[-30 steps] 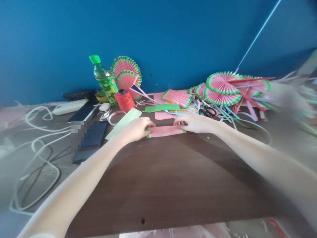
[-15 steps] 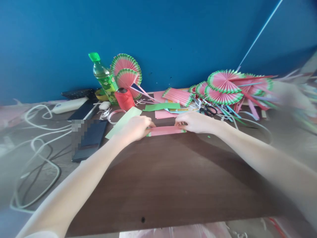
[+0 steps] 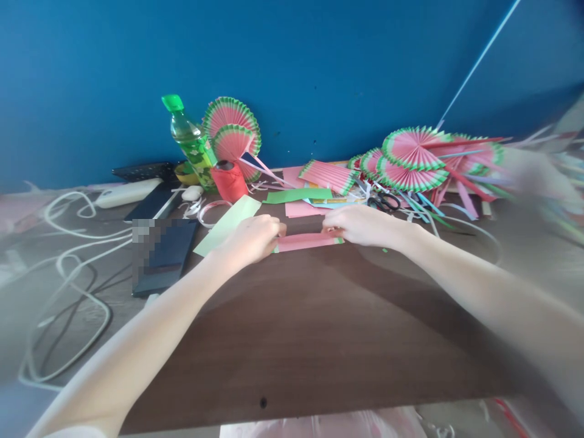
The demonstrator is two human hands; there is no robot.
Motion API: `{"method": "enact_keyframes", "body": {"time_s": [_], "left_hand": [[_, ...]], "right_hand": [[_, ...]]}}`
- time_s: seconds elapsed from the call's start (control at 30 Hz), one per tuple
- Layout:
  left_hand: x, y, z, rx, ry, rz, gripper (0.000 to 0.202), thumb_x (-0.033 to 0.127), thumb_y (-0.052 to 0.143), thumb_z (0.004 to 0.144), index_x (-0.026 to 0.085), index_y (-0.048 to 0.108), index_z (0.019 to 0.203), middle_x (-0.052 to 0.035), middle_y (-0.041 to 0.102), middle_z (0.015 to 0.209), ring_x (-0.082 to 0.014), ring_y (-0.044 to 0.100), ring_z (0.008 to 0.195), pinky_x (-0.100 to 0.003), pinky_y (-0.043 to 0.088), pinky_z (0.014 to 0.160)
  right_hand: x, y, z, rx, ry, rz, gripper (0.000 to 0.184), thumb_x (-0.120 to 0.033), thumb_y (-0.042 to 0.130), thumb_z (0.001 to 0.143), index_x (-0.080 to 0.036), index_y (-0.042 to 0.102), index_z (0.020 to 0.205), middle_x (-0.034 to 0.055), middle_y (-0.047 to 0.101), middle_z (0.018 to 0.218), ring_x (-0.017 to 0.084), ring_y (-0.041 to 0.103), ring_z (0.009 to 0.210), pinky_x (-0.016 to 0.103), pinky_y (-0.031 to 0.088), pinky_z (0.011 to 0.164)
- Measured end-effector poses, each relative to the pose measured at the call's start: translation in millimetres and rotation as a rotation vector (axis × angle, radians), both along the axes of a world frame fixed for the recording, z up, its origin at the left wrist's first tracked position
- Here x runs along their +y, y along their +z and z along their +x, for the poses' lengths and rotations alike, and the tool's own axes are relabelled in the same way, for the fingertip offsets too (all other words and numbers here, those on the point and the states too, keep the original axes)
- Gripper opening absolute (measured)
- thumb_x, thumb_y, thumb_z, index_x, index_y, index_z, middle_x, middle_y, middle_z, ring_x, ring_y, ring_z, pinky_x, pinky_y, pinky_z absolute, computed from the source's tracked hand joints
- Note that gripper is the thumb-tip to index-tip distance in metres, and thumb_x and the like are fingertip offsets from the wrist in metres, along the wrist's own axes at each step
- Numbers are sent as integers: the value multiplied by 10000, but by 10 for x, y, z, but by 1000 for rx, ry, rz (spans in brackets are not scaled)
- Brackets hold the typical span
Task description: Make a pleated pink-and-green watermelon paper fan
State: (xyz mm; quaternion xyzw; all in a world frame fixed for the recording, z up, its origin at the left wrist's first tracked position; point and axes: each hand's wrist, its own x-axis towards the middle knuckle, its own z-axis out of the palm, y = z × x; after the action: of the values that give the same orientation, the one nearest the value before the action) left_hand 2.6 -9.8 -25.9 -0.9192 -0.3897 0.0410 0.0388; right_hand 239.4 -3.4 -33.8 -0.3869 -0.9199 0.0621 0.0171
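Observation:
A narrow pink paper strip (image 3: 306, 241) with green ends lies flat on the dark brown table (image 3: 310, 340). My left hand (image 3: 250, 239) pinches its left end with fingers curled. At the right end my right hand (image 3: 360, 224) presses and pinches the strip, fingers closed on it. Both hands rest on the table surface.
Behind the hands lie pink and light green paper sheets (image 3: 228, 224), black scissors (image 3: 383, 202), pleated pink-green paper fans (image 3: 413, 159), a red thread spool (image 3: 229, 181) and a green bottle (image 3: 191, 143). A dark phone (image 3: 164, 254) and white cables (image 3: 68, 267) lie at left.
The pink strip looks narrower than a second ago, folded over between the hands. Both hands stayed at its ends.

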Motion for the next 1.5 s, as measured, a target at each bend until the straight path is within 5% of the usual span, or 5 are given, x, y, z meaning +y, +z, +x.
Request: {"method": "enact_keyframes", "body": {"time_s": [0.5,0.9,1.2,1.37,1.5], "left_hand": [[-259,-64,221,158,-31,235,207,34,398,772,133,579,763,-91,614,695,-222,597,690,-326,339,561],[-593,85,341,325,132,99,334,-103,387,648,62,608,838,-109,615,711,-181,597,581,-251,355,469],[-760,-25,384,444,139,108,486,-76,369,735,-46,489,1205,-291,541,1189,-268,604,1013,-276,494,687],[-616,-24,366,276,197,76,293,-33,369,747,42,617,884,-143,635,742,-219,640,652,-261,418,498],[-380,-47,266,137,172,158,222,81,371,821,140,575,883,-90,601,761,-238,620,679,-301,404,530]], "right_hand": [[-262,-32,-210,-245,-31,270,245,22,480,723,-153,616,827,77,661,774,205,593,780,281,309,578],[-455,83,-318,-354,-169,148,239,6,482,745,-127,644,860,119,671,805,238,642,716,276,358,505],[-683,-60,-502,-390,-244,210,223,49,504,722,-67,671,812,188,675,804,230,665,709,256,462,543],[-614,8,-486,-406,-219,175,233,38,488,722,-80,676,793,170,680,773,230,661,708,256,439,545],[-349,104,-283,-337,-162,131,207,-23,489,741,-119,669,776,119,681,765,239,646,757,269,396,566]]}}
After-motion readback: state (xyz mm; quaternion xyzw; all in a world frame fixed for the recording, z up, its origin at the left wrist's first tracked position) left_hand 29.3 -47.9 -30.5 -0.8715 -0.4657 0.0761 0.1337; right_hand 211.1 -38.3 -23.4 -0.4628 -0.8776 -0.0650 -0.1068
